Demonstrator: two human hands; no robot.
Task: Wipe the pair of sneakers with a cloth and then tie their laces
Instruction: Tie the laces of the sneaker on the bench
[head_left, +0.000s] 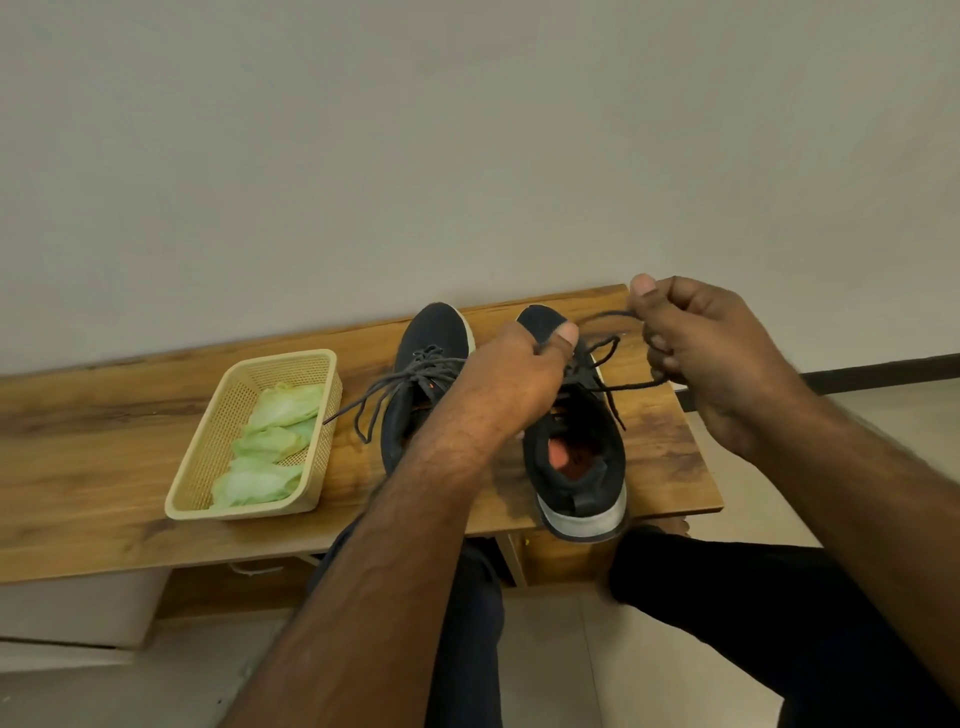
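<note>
From the head view, two dark sneakers sat side by side on the wooden bench, toes to the wall, and the action was all at the right sneaker. The left hand was curled down over its tongue, thumb pressed across the crossing of the laces; it looked to be pinching one strand there, though the fingers hid the exact hold. The right hand was up and off to the side, thumb and fingers closed on the other lace, drawing it out from the eyelets, with a loose end trailing toward the bench edge. The left sneaker waited alongside, its laces slack and spilling toward the cream basket, one tip reaching the basket's wall. Pale green cloths lay crumpled in that basket, so wiping looked finished and tying was the step in hand. Those laces were thin, limp cord, likely to slip if tension eased, so best pinched close to the knot between thumb and fingertip. The shoe itself looked light with a soft upper, and apt to slide under a hard pull unless pinned at the tongue.
</note>
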